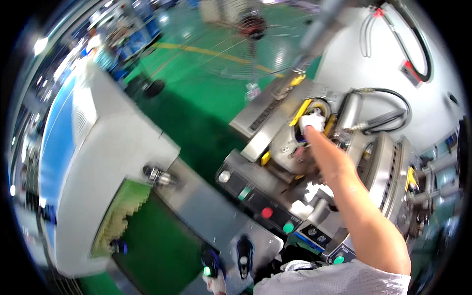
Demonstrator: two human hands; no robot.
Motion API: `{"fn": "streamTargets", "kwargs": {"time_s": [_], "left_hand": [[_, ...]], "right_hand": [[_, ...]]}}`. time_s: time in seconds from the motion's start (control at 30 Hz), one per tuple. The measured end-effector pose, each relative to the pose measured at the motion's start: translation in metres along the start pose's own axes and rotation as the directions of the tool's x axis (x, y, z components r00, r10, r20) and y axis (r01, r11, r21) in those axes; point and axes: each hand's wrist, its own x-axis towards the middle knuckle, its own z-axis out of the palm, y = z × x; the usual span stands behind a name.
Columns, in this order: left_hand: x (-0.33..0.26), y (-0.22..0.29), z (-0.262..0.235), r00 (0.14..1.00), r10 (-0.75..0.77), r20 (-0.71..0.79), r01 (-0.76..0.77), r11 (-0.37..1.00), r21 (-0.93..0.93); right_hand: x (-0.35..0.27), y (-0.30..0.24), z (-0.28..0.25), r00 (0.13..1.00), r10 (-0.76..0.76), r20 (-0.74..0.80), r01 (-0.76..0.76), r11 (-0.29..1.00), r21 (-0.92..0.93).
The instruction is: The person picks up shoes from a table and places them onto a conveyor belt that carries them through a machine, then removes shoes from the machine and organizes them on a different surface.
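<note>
My right arm stretches up into a metal machine (286, 151). At its end my white-gloved right hand (313, 122) is curled beside a yellow bar (300, 113). Below that hand a dark, blue-purple edge shows, but what the fingers hold is hidden. Low in the view, my gloved left hand (216, 284) grips the near end of a dark shoe (210, 258) with blue trim. A bright green spot (207, 271) shines by its fingers. Just right of it, a second dark shoe (244, 255) lies on a metal shelf (223, 223).
A control panel (258, 191) with green and red buttons fronts the machine. Black hoses (388, 118) loop beside a white cabinet wall. To the left stands a big white-and-blue machine (103, 147); a wire-guarded fan (251, 34) stands beyond on the green floor. Far left is another person (102, 56).
</note>
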Motion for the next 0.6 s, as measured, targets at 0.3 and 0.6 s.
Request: {"fn": "streamTargets", "kwargs": {"time_s": [0.3, 0.6], "left_hand": [[0.017, 0.018, 0.004, 0.993, 0.112, 0.021, -0.110, 0.989, -0.100], [0.006, 0.015, 0.011, 0.948, 0.258, 0.186, -0.213, 0.950, -0.230]], "right_hand": [[-0.034, 0.017, -0.165, 0.538, -0.621, 0.570, 0.319, 0.776, 0.545], [-0.271, 0.337, -0.202, -0.104, -0.801, 0.590, 0.626, -0.514, -0.587]]}}
